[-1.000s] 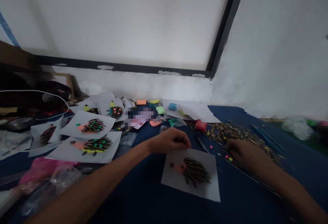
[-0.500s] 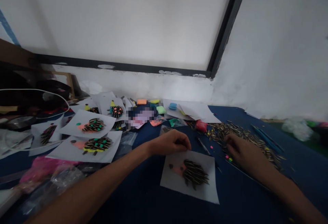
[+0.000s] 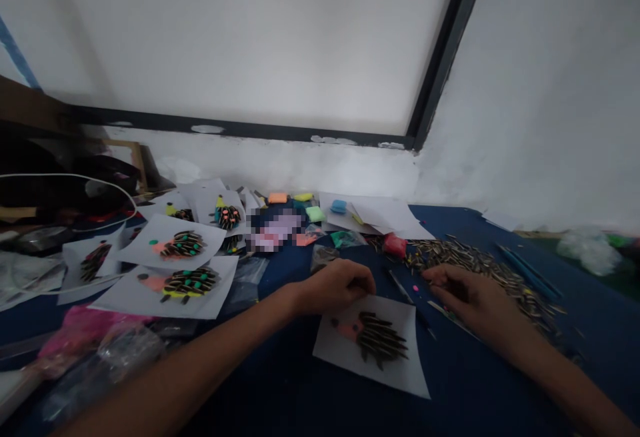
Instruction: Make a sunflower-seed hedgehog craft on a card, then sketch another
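A white sheet (image 3: 400, 377) lies on the blue table, bearing a hedgehog figure (image 3: 381, 338) with an orange clay face, a dark nose and eye, and spines of striped sunflower seeds. My left hand (image 3: 337, 285) is closed at the sheet's upper edge, its fingertips curled down; whatever they grip is hidden. Beside the seed pile (image 3: 470, 257), my right hand (image 3: 467, 294) has thumb and fingers drawn together in a pinch, the contents too small to make out. A tiny pink ball (image 3: 415, 288) sits just left of its fingertips. A dark pen-like tool (image 3: 399, 284) lies between the hands.
Several sheets with seed hedgehogs (image 3: 183, 290) overlap on the left, near crumpled clear and pink bags (image 3: 100, 330). Clay packets, including a red one (image 3: 395, 245) and a blue one (image 3: 339, 206), lie toward the wall. Blue tweezers-like tools (image 3: 533, 270) rest at right.
My right hand has shifted slightly left, off the seed pile's edge, and its pinched fingertips now show. The small pink and yellow balls beside it are covered. My left hand stays near the sheet's edge.
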The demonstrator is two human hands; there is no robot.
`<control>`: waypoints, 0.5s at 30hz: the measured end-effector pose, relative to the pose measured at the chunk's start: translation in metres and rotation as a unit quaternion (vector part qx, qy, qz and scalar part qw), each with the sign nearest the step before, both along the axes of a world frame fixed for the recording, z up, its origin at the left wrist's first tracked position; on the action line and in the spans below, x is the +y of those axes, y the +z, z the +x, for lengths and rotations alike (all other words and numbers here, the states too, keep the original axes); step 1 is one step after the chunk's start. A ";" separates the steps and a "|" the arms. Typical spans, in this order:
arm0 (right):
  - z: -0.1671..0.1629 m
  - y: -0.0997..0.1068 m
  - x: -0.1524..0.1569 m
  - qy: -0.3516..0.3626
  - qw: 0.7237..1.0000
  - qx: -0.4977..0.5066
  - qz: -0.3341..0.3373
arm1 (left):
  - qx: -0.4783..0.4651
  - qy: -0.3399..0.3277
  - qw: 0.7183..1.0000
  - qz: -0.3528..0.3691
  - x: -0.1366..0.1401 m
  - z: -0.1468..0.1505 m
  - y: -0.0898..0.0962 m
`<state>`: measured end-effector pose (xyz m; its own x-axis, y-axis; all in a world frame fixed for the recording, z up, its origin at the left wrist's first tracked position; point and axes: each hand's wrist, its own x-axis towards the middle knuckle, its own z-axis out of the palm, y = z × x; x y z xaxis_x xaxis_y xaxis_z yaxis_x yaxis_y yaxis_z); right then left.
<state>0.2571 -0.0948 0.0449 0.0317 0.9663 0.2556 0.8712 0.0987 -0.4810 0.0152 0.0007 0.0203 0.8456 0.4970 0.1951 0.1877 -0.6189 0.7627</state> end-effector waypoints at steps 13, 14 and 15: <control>0.005 0.002 -0.001 -0.071 0.989 -0.128 -0.014 | 0.054 0.055 0.994 0.072 -0.006 0.003 0.003; 0.005 0.002 -0.001 -0.075 0.988 -0.132 -0.013 | 0.059 0.053 0.993 0.089 -0.006 0.004 0.003; 0.006 0.002 -0.001 -0.076 0.988 -0.136 -0.013 | 0.062 0.049 0.991 0.107 -0.005 0.003 0.003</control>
